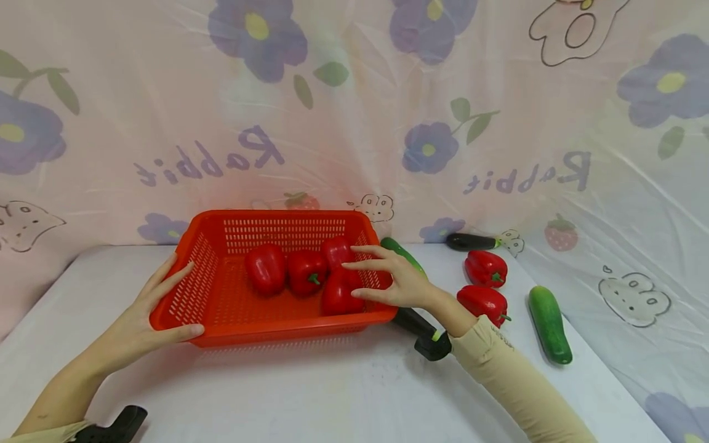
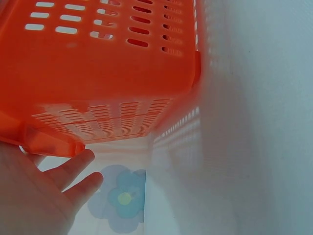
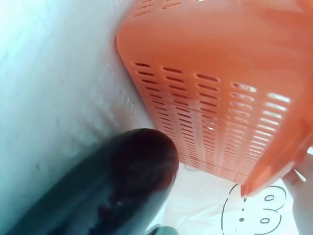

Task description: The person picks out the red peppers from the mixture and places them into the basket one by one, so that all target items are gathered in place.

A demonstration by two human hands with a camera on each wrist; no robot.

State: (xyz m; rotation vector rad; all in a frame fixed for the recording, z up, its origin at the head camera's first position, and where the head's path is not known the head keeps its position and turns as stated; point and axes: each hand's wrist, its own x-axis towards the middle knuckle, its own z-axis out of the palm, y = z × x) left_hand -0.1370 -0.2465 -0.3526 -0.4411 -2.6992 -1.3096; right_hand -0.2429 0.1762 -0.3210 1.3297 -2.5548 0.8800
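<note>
An orange-red perforated plastic basket (image 1: 263, 329) sits on the white table with several red bell peppers (image 1: 266, 269) inside. My left hand (image 1: 141, 317) rests at its left end, thumb over the front rim and straight fingers along the left rim. In the left wrist view, two fingertips (image 2: 88, 183) extend past the rim on the outer side. My right hand (image 1: 396, 277) reaches over the right end, its spread fingers above the peppers there. Whether they touch a pepper cannot be told. Beside that end lies a dark eggplant (image 3: 117, 181), partly hidden under my right wrist.
Right of the basket are two red bell peppers (image 1: 485, 269), another eggplant (image 1: 471, 242) near the back, and a cucumber (image 1: 549, 324) by the right table edge. A second green cucumber (image 1: 401, 252) lies behind my right hand. A patterned curtain (image 1: 354, 123) stands behind the table.
</note>
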